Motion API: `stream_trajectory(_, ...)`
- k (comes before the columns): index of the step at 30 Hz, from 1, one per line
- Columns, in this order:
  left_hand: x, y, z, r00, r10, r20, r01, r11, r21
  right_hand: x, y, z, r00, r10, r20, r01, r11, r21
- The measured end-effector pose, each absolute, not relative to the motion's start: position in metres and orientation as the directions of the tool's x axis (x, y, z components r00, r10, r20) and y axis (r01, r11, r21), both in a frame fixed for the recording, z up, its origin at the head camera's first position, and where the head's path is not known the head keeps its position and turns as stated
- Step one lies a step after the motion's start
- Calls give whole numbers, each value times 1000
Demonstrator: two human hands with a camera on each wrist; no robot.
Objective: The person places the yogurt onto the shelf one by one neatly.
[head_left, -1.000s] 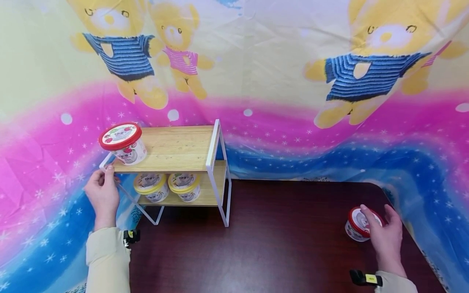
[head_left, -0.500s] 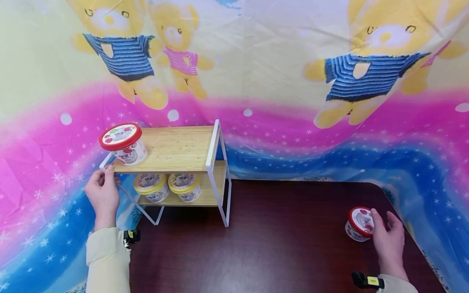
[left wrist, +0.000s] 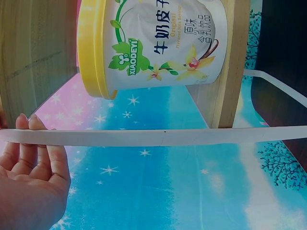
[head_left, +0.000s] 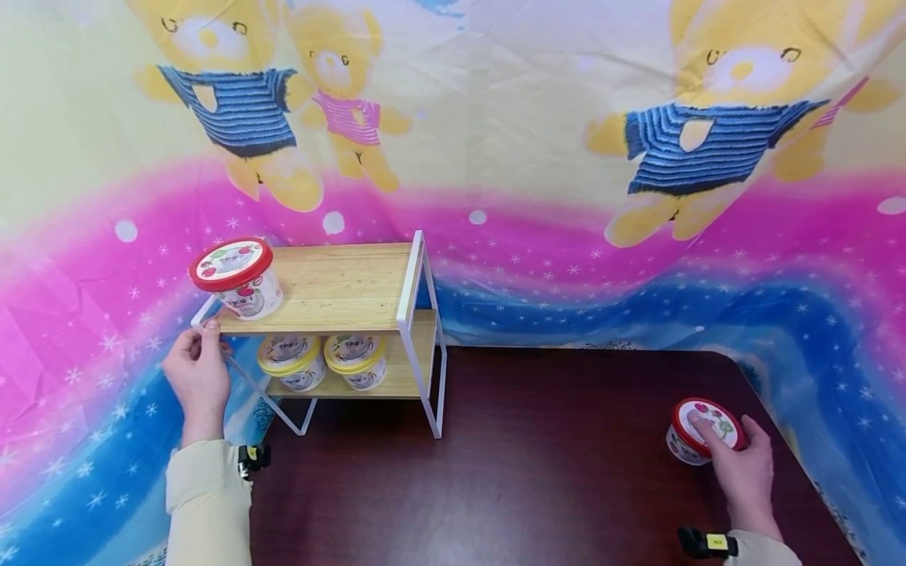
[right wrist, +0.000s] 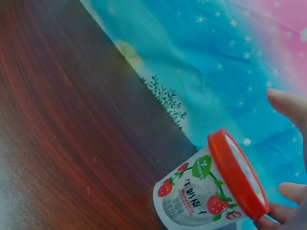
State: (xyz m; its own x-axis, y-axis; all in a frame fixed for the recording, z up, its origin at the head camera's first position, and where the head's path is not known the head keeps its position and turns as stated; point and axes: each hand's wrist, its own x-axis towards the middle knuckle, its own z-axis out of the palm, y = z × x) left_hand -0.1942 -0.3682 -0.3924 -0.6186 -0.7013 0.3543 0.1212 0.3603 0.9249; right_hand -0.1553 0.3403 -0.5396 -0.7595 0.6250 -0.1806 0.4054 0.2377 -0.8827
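My left hand [head_left: 200,373] grips the left side of a small two-tier shelf [head_left: 340,275], its fingers around the white metal frame [left wrist: 168,138]. A red-lidded tub [head_left: 251,295] stands on the top tier just above it. Far right on the table, my right hand [head_left: 746,472] is at a second tub with a red lid [right wrist: 192,196] and strawberries on its label. Its fingers touch the lid's rim, while the thumb [right wrist: 290,108] is apart from the lid in the right wrist view. That tub stands upright.
Two yellow-lidded tubs [head_left: 356,363] sit side by side on the lower tier. The shelf stands at the back left of the dark wooden table [head_left: 538,456]. A printed cloth [head_left: 524,157] with bears hangs around the table's back and sides.
The right hand has drawn back slightly, then come forward again with its thumb over the lid. The tub's lid print has turned. My left hand has stayed on the frame.
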Motion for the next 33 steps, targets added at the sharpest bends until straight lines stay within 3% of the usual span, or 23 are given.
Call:
stream_trajectory(20, -193, -368, -391, -620, -692, 371, 130, 376, 917, -162, 347, -563, -760, 612, -219, 444, 244, -862)
stream_trajectory(33, -193, -368, -391, -619, -694, 368, 127, 374, 919, -171, 358, -567, -817, 549, -175, 419, 357, -835)
